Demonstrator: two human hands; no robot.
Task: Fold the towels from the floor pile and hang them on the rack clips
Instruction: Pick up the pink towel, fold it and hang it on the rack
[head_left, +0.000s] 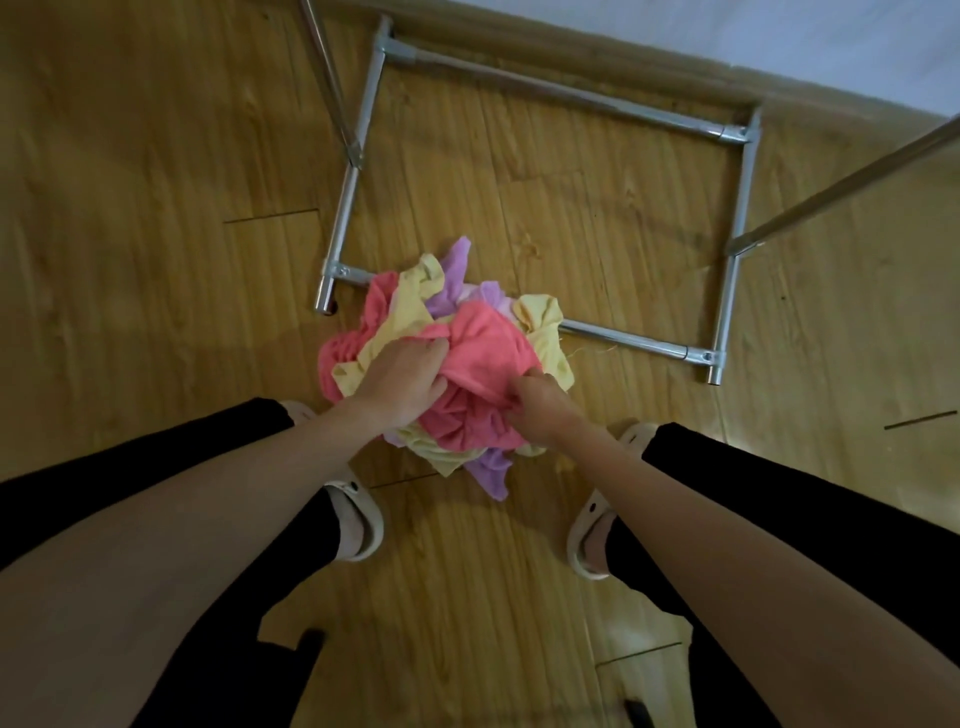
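The wooden floor (156, 156) carried the rack base (566, 98), its near bar touching the towel pile (540, 332). Both hands dug in to free one piece: the left hand (400, 384) and the right hand (540, 405) each clutched the pink towel (478, 358). Slippers (358, 525) flanked the pile.

Both arms reach down and forward, converging toward centre. Left hand (402, 382) lies palm-down, fingers curled at the tips and dug into the pink towel (478, 358). Right hand (540, 402) sits just right of it, slightly nearer, fingers bunched and pinching the same towel. Forearms bare. Legs in black, spread left and right; feet in pale clogs.
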